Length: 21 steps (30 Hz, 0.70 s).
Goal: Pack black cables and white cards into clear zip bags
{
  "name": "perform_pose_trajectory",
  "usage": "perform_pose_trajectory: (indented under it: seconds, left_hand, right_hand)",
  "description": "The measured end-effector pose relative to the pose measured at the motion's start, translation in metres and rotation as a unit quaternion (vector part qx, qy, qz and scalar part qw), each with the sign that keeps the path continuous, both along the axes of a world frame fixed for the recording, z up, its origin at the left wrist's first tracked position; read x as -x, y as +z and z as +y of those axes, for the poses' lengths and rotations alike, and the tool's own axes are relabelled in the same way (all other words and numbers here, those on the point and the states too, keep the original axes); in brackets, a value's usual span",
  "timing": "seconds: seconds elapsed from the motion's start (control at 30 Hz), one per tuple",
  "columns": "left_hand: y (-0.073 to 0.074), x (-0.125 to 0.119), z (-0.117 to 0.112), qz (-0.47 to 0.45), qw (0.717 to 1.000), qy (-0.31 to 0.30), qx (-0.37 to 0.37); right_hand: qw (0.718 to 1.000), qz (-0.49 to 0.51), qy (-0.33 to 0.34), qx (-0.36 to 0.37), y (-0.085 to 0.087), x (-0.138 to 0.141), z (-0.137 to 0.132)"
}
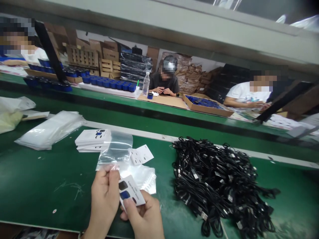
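My left hand [104, 199] pinches the edge of a clear plastic bag [115, 150], which rises from my fingers toward the back of the bench. My right hand [144, 216] grips a white printed card [131, 192] with blue and black markings, its lower edge under my thumb. The card sits just in front of my left fingers. Behind the bag lies a stack of similar white cards [92, 140], and a single loose card [141, 154] rests to its right. A large heap of black bundled cables [219, 183] lies to the right of my hands.
The hands work over a green bench mat [42, 176]. A pack of plastic bags [50, 130] lies at the left. Across a raised green shelf, several co-workers sit among trays of blue items, with cardboard boxes behind them.
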<state>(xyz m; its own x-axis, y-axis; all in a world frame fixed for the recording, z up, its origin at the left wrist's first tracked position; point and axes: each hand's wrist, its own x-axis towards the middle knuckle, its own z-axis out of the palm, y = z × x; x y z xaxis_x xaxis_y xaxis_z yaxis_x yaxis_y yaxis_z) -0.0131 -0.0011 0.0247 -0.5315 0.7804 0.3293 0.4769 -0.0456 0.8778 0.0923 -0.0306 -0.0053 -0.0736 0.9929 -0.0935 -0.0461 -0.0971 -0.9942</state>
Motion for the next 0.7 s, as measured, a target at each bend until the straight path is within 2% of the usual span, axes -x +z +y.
perform_pose_trajectory:
  seconds: [0.03, 0.07, 0.17, 0.23, 0.33, 0.4, 0.53, 0.6, 0.7]
  left_hand:
    - [-0.001, 0.001, 0.001, 0.010, 1.000, -0.015, 0.001]
    - [-0.001, 0.002, 0.001, 0.024, 0.999, -0.028, 0.002]
    - [0.000, 0.005, -0.001, 0.087, 0.994, -0.065, 0.007]
    - [0.002, 0.005, -0.004, 0.141, 0.986, -0.090, 0.004]
    - [0.005, 0.001, -0.010, 0.227, 0.967, -0.112, -0.024]
    - [0.004, -0.004, -0.012, 0.282, 0.951, -0.115, -0.045]
    - [-0.008, -0.012, -0.013, 0.367, 0.914, -0.156, -0.074]
    - [-0.013, -0.013, -0.014, 0.389, 0.896, -0.192, -0.091]
    - [-0.016, -0.011, -0.015, 0.422, 0.874, -0.218, -0.107]
  right_hand:
    - [0.994, -0.076, -0.016, -0.074, 0.002, -0.006, 0.000]
    - [0.974, -0.152, -0.034, -0.163, 0.003, -0.012, 0.000]
    - [0.863, -0.292, -0.079, -0.405, 0.010, -0.028, 0.002]
    - [0.802, -0.337, -0.087, -0.486, 0.016, -0.036, 0.004]
    - [0.749, -0.435, -0.071, -0.496, 0.025, -0.042, 0.006]
    - [0.741, -0.488, -0.052, -0.458, 0.028, -0.045, 0.007]
    - [0.780, -0.529, -0.029, -0.333, 0.023, -0.044, 0.006]
    - [0.794, -0.528, -0.044, -0.299, 0.016, -0.040, 0.006]
    - [0.814, -0.494, -0.105, -0.287, 0.007, -0.033, 0.003]
